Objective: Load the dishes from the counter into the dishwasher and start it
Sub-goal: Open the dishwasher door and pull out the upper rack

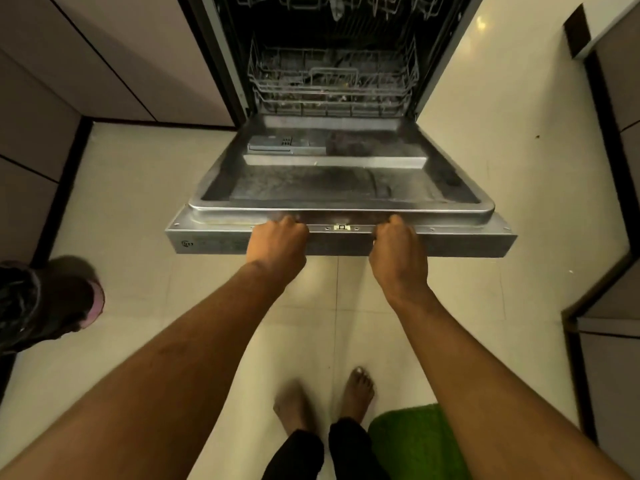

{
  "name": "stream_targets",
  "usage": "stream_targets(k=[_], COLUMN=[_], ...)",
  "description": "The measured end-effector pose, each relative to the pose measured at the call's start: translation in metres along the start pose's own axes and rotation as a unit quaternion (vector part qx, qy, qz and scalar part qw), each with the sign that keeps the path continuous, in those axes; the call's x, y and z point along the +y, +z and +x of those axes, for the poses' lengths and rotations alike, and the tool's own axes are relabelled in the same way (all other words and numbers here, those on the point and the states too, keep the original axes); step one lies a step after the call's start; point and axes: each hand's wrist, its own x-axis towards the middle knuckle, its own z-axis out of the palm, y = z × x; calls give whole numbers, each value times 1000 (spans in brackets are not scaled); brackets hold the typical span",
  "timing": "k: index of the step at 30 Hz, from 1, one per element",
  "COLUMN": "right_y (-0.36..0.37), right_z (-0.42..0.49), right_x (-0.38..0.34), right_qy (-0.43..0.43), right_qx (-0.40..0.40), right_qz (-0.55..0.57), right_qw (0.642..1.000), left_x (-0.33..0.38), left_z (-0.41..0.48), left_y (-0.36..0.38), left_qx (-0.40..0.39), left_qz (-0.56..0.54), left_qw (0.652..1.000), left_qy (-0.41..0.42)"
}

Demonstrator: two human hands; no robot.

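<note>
The dishwasher door [332,188] is lowered flat in front of me, its steel inner side facing up. My left hand [277,245] grips the door's front edge left of the latch [341,227], fingers curled over the rim. My right hand [398,252] grips the same edge right of the latch. Behind the door, the lower wire rack [332,88] sits inside the tub, and part of the upper rack [332,5] shows at the top. No dishes are clearly visible in the racks.
Beige cabinet fronts [114,57] stand to the left, more cabinets [620,98] to the right. A dark round object [48,303] lies on the tiled floor at left. My bare feet [325,400] stand beside a green mat [412,441].
</note>
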Motion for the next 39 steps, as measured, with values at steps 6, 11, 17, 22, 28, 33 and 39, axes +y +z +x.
stream_targets(k=[6,11,17,22,28,33,39], right_y=[48,91,145,198,245,274,304], right_z=[-13,-27,-32,-38,-36,-27,-17], right_x=[12,28,45,60,74,80,84], right_qy=[3,-20,-40,-38,-49,-40,-38], right_qx=[-29,-60,-86,-135,-170,-205,-250], right_qz=[-26,-46,-75,-80,-78,-70,-68], right_qw=[999,997,993,987,981,975,965], left_x=[9,23,38,40,46,47,43], left_z=[-14,-23,-17,-16,-5,11,28], left_y=[50,92,137,198,251,281,309], left_qx=[-33,-58,-100,-157,-223,-276,-329], left_qz=[-20,-23,-33,-55,-74,-81,-72], left_qw=[999,998,994,985,972,958,941], left_qy=[7,-12,-42,-35,-26,-20,-1])
